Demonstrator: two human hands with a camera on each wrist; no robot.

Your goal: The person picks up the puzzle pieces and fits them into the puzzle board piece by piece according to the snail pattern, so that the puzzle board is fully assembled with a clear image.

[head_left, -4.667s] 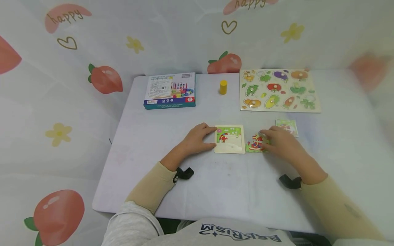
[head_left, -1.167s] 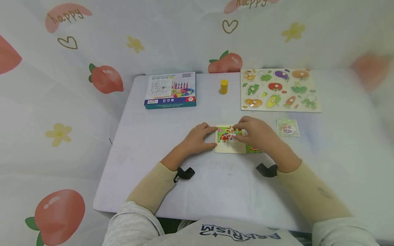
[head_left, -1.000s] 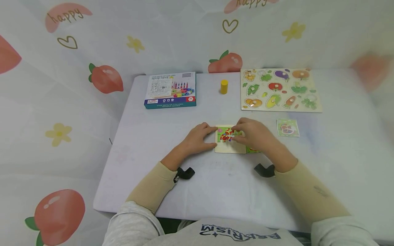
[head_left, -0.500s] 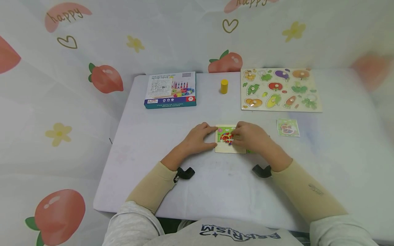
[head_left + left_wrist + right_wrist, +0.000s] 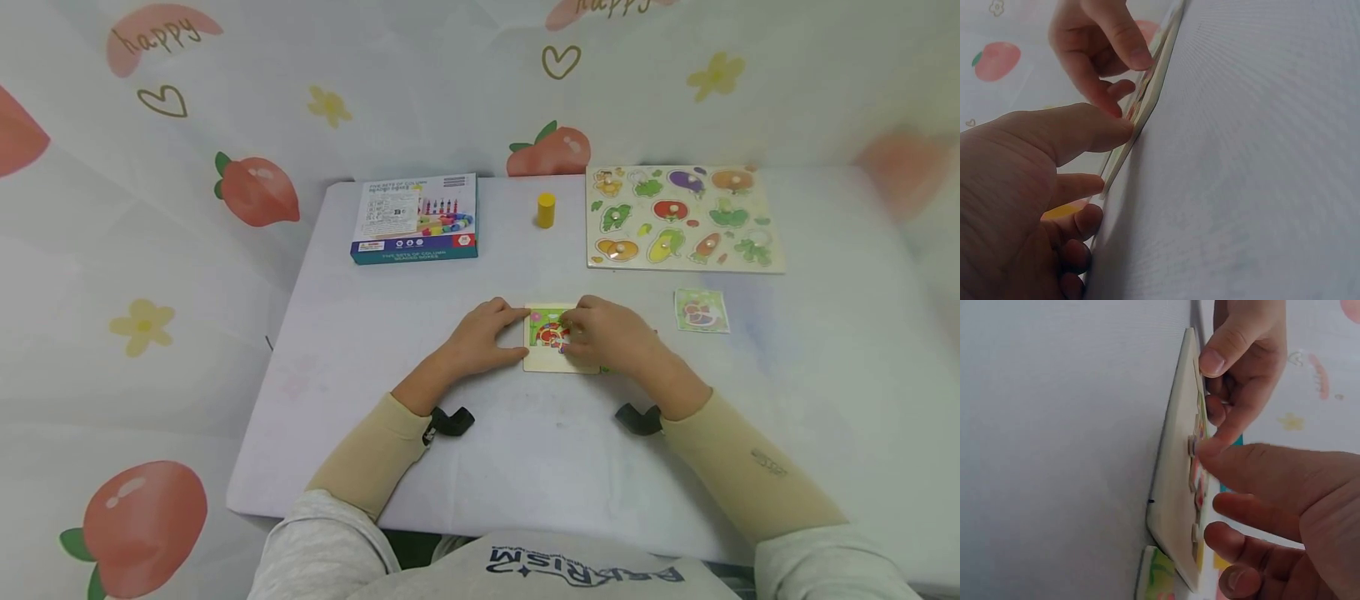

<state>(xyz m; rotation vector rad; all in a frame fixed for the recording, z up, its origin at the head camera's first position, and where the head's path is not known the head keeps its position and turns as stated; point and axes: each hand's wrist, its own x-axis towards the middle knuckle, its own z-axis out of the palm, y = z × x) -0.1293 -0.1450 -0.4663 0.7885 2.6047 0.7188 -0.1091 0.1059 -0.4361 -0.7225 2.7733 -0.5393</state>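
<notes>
Evidently the left hand (image 5: 483,337) braces the left edge of the puzzle tray (image 5: 551,362), thumb and forefinger spread wide. The right hand (image 5: 611,335) has fingertips on the picture pieces (image 5: 550,335) in the tray's far part; whether they pinch one or only press, I cannot tell. A good fit probably calls for aligning the tabs first, then pushing down evenly, tray held firm. A loose green piece (image 5: 1161,575) lies just right of the tray's near end; farther right lies a card (image 5: 701,312), and beyond, a vegetable board (image 5: 699,207).
</notes>
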